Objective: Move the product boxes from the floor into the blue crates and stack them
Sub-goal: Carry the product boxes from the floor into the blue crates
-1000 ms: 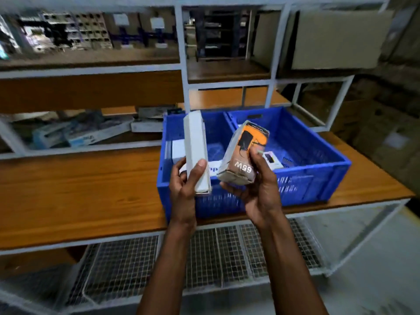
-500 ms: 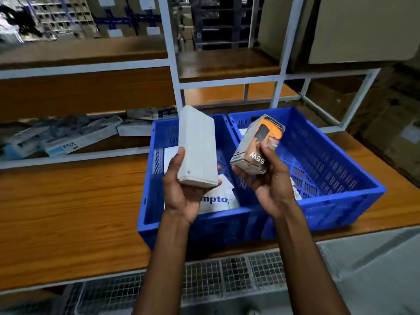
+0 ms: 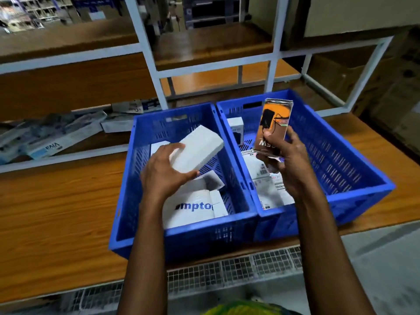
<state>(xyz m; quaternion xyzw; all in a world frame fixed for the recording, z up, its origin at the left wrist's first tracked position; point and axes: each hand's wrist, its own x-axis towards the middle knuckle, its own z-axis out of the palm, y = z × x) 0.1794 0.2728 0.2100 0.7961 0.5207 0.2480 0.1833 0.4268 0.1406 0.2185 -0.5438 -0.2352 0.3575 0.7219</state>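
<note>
Hovering over the left blue crate (image 3: 129,178), the left grip (image 3: 166,171) clasps a white box (image 3: 200,148) by its end; the right grip (image 3: 289,160) holds an orange charger box (image 3: 275,121) upright above the right blue crate (image 3: 336,160). Both seem light, rigid cardboard, easily held across narrow sides

We see a wooden surface (image 3: 56,212) inside a white metal rack (image 3: 145,53), flat printed packets (image 3: 52,137) lying behind it at the left, a wire mesh shelf (image 3: 238,267) beneath, and cardboard cartons (image 3: 354,17) upper right
</note>
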